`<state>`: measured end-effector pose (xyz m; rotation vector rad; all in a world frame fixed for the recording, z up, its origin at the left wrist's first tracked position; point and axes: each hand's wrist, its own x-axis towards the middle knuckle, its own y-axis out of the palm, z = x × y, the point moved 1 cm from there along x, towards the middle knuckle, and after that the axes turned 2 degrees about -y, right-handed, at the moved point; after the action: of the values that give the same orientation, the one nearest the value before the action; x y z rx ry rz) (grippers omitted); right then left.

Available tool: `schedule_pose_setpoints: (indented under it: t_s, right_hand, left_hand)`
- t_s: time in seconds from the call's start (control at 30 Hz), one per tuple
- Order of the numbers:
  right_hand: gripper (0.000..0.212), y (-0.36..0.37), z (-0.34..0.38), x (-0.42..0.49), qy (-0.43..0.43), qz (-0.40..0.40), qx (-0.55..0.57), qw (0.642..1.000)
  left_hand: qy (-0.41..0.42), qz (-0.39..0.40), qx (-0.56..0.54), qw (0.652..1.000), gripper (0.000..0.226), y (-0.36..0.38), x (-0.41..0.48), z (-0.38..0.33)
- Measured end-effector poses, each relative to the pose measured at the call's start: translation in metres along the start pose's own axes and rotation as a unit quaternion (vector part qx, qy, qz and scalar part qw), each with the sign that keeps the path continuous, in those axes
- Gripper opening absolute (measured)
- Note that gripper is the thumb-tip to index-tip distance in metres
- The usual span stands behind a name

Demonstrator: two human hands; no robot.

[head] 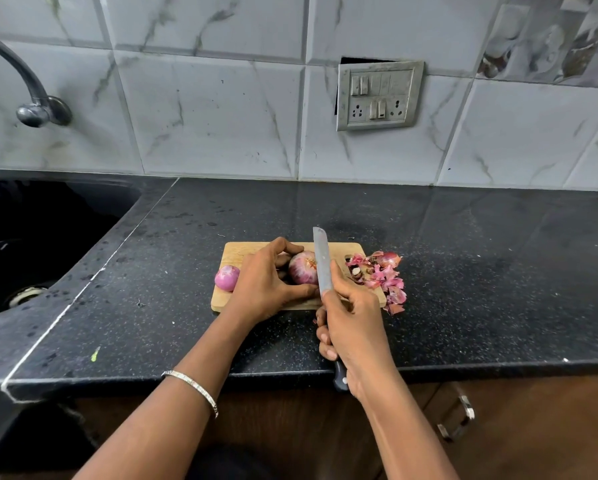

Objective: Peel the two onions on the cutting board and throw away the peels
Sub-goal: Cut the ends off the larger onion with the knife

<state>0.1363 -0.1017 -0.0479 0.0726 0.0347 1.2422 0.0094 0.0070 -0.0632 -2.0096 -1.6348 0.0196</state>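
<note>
**Grip.** I see the left hand [266,282] on the board [242,249], curled round the large onion [302,270]. Its fingers go over the far side and its thumb lies along the near side. The grip is close and the onion fills it.

The right hand [354,329] is wrapped tight round the handle of the knife [322,263], with the forefinger laid forward along the blade's right face. The dark handle end shows below the heel of that hand. The blade points away from me and passes the large onion's right side. I cannot tell whether the edge touches it.

**Task items.**
- The large onion sits mid-board, with pale streaks on its purple skin.
- The small onion [226,278] lies at the board's left edge, glossy purple, just beside the back of the left hand. Neither hand holds it.
- The peels [382,277] are heaped at the board's right end and spill over its right edge onto the counter [481,271].

**Edges and room.**
- The board's near edge is set back from the counter's front edge. The right wrist crosses that front edge.
- Left of the board and well apart from it, the sink [48,237] drops into the counter.
- Behind the board, a wide stretch of counter runs to the tiled wall [221,116].
- Right of the board, past the peels, the counter continues out of view.
</note>
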Motion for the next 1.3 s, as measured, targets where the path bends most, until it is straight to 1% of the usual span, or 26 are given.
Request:
schedule_pose_setpoints:
  t_s: [0.1,0.2,0.33,0.43,0.53,0.73,0.87,1.0,1.07,1.2,1.3]
  right_hand:
    - [0.05,0.006,0.004,0.013,0.007,-0.015,0.005,1.0]
    - [0.053,0.012,0.009,0.026,0.004,-0.011,-0.002,1.0]
    - [0.049,0.008,0.002,0.009,-0.002,-0.011,-0.008,1.0]
    - [0.051,0.008,0.001,0.003,0.002,-0.017,0.006,1.0]
    - [0.053,0.013,0.006,0.015,0.005,-0.026,0.012,1.0]
    - [0.053,0.015,0.001,0.012,0.0,-0.018,0.011,1.0]
    - [0.05,0.015,-0.003,0.001,0.0,-0.023,0.02,1.0]
    - [0.053,0.022,0.005,0.02,0.002,-0.036,0.016,0.999]
    - [0.054,0.023,0.009,0.026,0.007,-0.03,0.017,0.999]
    - [0.053,0.014,0.008,0.026,0.007,-0.019,0.02,1.0]
    - [0.05,0.01,0.008,0.029,0.008,-0.013,0.016,1.0]
  left_hand:
    - [0.003,-0.01,0.012,1.0,0.06,0.0,-0.002,-0.002]
    - [-0.002,-0.027,0.012,1.0,0.056,0.0,-0.002,-0.002]
    - [0.001,-0.032,0.012,0.999,0.057,0.002,-0.003,-0.004]
    - [0.0,-0.022,0.007,1.0,0.058,0.001,-0.003,-0.003]
    - [0.006,-0.006,0.009,1.0,0.057,-0.001,-0.004,-0.003]
    - [0.004,-0.013,-0.001,1.0,0.059,-0.001,-0.005,-0.002]
    - [0.007,-0.017,0.002,1.0,0.057,-0.001,-0.005,-0.001]
    - [0.02,-0.018,0.022,0.999,0.052,-0.001,-0.004,0.0]
    - [0.026,-0.02,0.023,0.999,0.052,-0.001,-0.004,0.0]
    - [0.053,0.004,0.026,0.998,0.053,-0.001,-0.003,-0.004]
    - [0.051,0.018,0.007,0.999,0.044,-0.003,-0.004,-0.005]
